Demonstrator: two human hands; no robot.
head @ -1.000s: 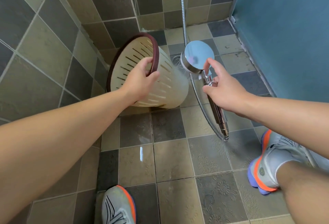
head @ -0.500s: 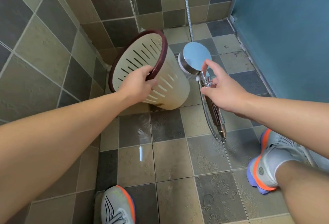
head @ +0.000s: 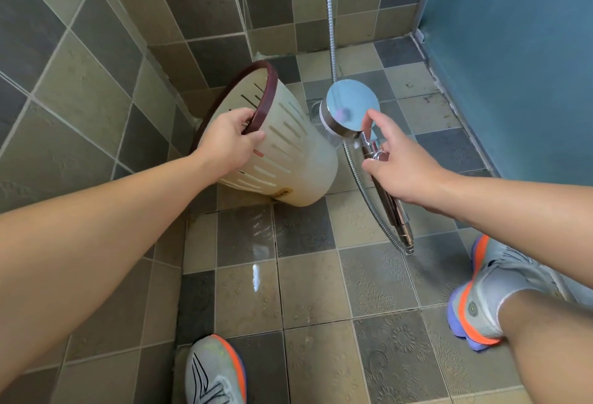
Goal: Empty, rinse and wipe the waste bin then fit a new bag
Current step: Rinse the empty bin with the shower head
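While your left hand point(head: 229, 140) grips the dark rim of the waste bin point(head: 282, 160), fingers hooked inside the rim and thumb pressed on the outer wall, you hold the bin tilted in the corner of the shower, its mouth turned up and away toward the tiled wall point(head: 80, 83) and its base low, just over the floor point(head: 305, 291); whether the base touches the tiles cannot be told from the head view. Your right hand point(head: 404, 169) is wrapped around the chrome handle of the shower head point(head: 351, 108), with the index finger stretched up along the back of the disc, and the disc faces the bin's side, close beside it. The hose point(head: 330, 18) runs up the wall behind. A faint mist at the disc's edge suggests water is flowing, and the floor looks wet. For a good rinse, you would do well to turn the bin so its open mouth meets the spray, since the slotted wall lets water through. Keep your grip firm on the rim, as wet plastic is likely slippery, and mind your shoes point(head: 215, 371) near the runoff.
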